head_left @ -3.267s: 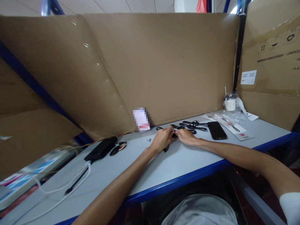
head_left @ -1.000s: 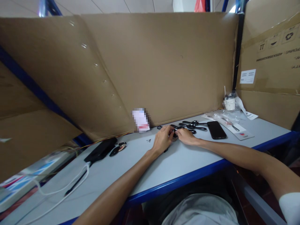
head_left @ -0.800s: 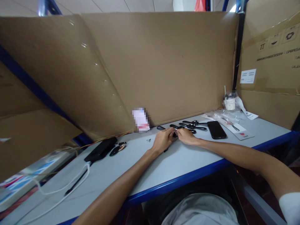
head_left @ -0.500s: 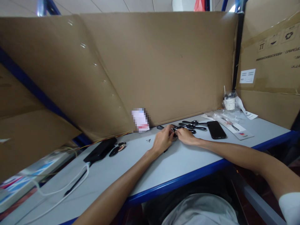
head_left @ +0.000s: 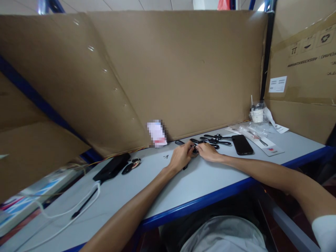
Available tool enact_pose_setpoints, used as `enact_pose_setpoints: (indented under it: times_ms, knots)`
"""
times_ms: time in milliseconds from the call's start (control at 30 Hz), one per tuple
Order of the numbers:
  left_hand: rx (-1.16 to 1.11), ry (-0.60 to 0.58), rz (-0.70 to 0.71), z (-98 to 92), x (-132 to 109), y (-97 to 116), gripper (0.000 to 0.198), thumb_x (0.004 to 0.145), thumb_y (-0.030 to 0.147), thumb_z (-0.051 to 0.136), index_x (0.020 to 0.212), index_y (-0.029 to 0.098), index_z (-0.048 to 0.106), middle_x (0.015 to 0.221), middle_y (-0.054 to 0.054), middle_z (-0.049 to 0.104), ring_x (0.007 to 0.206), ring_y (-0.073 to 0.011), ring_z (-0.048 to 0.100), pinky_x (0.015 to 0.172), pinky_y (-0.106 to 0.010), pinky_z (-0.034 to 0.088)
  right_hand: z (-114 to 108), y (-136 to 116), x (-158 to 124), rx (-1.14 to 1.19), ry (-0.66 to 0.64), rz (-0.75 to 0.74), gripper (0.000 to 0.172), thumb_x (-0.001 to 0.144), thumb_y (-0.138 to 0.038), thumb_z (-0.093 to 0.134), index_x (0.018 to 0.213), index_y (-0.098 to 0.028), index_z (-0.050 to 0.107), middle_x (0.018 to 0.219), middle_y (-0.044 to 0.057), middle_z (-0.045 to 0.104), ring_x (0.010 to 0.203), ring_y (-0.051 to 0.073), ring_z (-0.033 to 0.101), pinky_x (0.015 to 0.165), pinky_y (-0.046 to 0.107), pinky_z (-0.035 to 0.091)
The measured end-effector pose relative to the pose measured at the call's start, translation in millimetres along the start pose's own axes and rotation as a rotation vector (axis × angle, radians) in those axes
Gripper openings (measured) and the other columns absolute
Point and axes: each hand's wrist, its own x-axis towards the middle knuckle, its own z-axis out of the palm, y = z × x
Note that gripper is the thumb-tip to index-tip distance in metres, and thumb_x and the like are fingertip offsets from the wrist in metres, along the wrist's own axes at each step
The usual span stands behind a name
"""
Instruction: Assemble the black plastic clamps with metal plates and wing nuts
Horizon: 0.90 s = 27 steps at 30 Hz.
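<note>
My left hand (head_left: 181,154) and my right hand (head_left: 207,152) meet over the middle of the table, fingertips pinched close together. Between them is a small black-handled tool (head_left: 195,150) with a shiny part; the fingers cover most of it, so its exact kind is hidden. A black handle end (head_left: 185,167) pokes out below my left hand. Just beyond my fingers lie several similar black-handled tools (head_left: 216,141), some overlapping. A little to the left of my left hand, a small metal piece (head_left: 166,156) rests on the table.
Right of my hands lie a black phone (head_left: 242,145) and a card-backed package (head_left: 265,145); a bagged cup (head_left: 257,113) stands behind. Keys (head_left: 131,166), a black case (head_left: 112,167) and a white cable (head_left: 78,210) are at left. Cardboard (head_left: 170,70) walls the table's back.
Both hands stay almost in place, with only slight finger movement at the black-handled tool. The camera view has shifted a little.
</note>
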Motion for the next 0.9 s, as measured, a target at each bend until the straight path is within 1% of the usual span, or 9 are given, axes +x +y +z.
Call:
enact_pose_setpoints:
  times_ms: [100, 200, 267, 367, 467, 567, 733, 833, 900]
  knots:
    - [-0.013, 0.008, 0.085, -1.7, 0, 0, 0.024, 0.096, 0.019, 0.044, 0.1, 0.023, 0.068, 0.094, -0.006, 0.072, 0.082, -0.0184, 0.066, 0.072, -0.028, 0.045, 0, 0, 0, -0.001, -0.01, 0.005, 0.043, 0.107, -0.033, 0.035, 0.114, -0.016, 0.074, 0.114, 0.013, 0.075, 0.106, 0.024, 0.07, 0.08, 0.027, 0.046]
    - [-0.013, 0.037, 0.082, -2.7, 0, 3, 0.023, 0.097, 0.022, 0.045, 0.099, 0.022, 0.068, 0.094, -0.006, 0.071, 0.083, -0.0186, 0.066, 0.074, -0.029, 0.046, 0, 0, 0, -0.003, -0.007, 0.001, 0.043, 0.107, -0.032, 0.034, 0.116, -0.016, 0.073, 0.116, 0.014, 0.075, 0.108, 0.025, 0.069, 0.082, 0.028, 0.046]
    - [-0.011, 0.047, 0.034, -2.6, 0, 5, 0.017, 0.096, 0.028, 0.051, 0.105, 0.022, 0.065, 0.089, -0.004, 0.07, 0.08, -0.0188, 0.065, 0.071, -0.029, 0.045, -1, 0, -1, -0.005, -0.003, 0.003, 0.043, 0.107, -0.031, 0.034, 0.117, -0.016, 0.073, 0.116, 0.014, 0.075, 0.109, 0.025, 0.069, 0.082, 0.028, 0.046]
    - [0.027, 0.055, -0.098, -1.8, 1, 9, 0.023, 0.093, 0.036, 0.06, 0.111, 0.021, 0.06, 0.08, -0.002, 0.068, 0.072, -0.0194, 0.063, 0.063, -0.028, 0.04, -2, -1, -1, -0.002, -0.009, 0.013, 0.043, 0.107, -0.031, 0.033, 0.116, -0.016, 0.073, 0.115, 0.013, 0.075, 0.109, 0.024, 0.069, 0.083, 0.028, 0.046]
    - [0.081, 0.021, -0.177, -0.8, 1, 8, 0.017, 0.093, 0.037, 0.06, 0.098, 0.021, 0.061, 0.076, -0.002, 0.068, 0.068, -0.0199, 0.062, 0.059, -0.028, 0.035, -2, -1, 0, -0.003, -0.016, 0.02, 0.044, 0.107, -0.032, 0.033, 0.115, -0.015, 0.073, 0.117, 0.014, 0.075, 0.109, 0.024, 0.069, 0.083, 0.028, 0.046]
    - [0.067, 0.006, -0.103, -0.4, -1, 5, 0.01, 0.095, 0.026, 0.053, 0.098, 0.022, 0.062, 0.088, -0.005, 0.072, 0.075, -0.0202, 0.065, 0.062, -0.028, 0.039, -2, -1, 0, -0.005, -0.008, 0.014, 0.044, 0.107, -0.033, 0.034, 0.116, -0.015, 0.073, 0.117, 0.014, 0.075, 0.109, 0.025, 0.069, 0.083, 0.029, 0.046]
    - [-0.01, 0.031, 0.068, -2.9, -2, 4, 0.023, 0.097, 0.018, 0.043, 0.102, 0.023, 0.064, 0.103, -0.006, 0.071, 0.088, -0.0197, 0.066, 0.074, -0.029, 0.046, -1, 0, -1, 0.003, -0.004, -0.004, 0.044, 0.107, -0.034, 0.034, 0.115, -0.017, 0.073, 0.115, 0.013, 0.075, 0.109, 0.026, 0.069, 0.084, 0.029, 0.047]
    - [-0.008, 0.017, 0.069, -3.8, -2, 9, 0.016, 0.095, 0.021, 0.048, 0.097, 0.022, 0.064, 0.097, -0.005, 0.069, 0.084, -0.0197, 0.064, 0.073, -0.03, 0.045, -1, 0, -1, 0.002, -0.003, -0.004, 0.044, 0.107, -0.032, 0.033, 0.117, -0.016, 0.073, 0.117, 0.014, 0.075, 0.11, 0.026, 0.068, 0.086, 0.029, 0.047]
    - [-0.011, 0.027, 0.009, -2.8, -1, 11, 0.013, 0.093, 0.024, 0.054, 0.103, 0.021, 0.062, 0.092, -0.004, 0.068, 0.081, -0.0197, 0.063, 0.07, -0.029, 0.044, -1, -1, -1, 0.001, -0.006, -0.002, 0.043, 0.107, -0.03, 0.033, 0.117, -0.015, 0.073, 0.117, 0.014, 0.074, 0.11, 0.026, 0.068, 0.085, 0.029, 0.047]
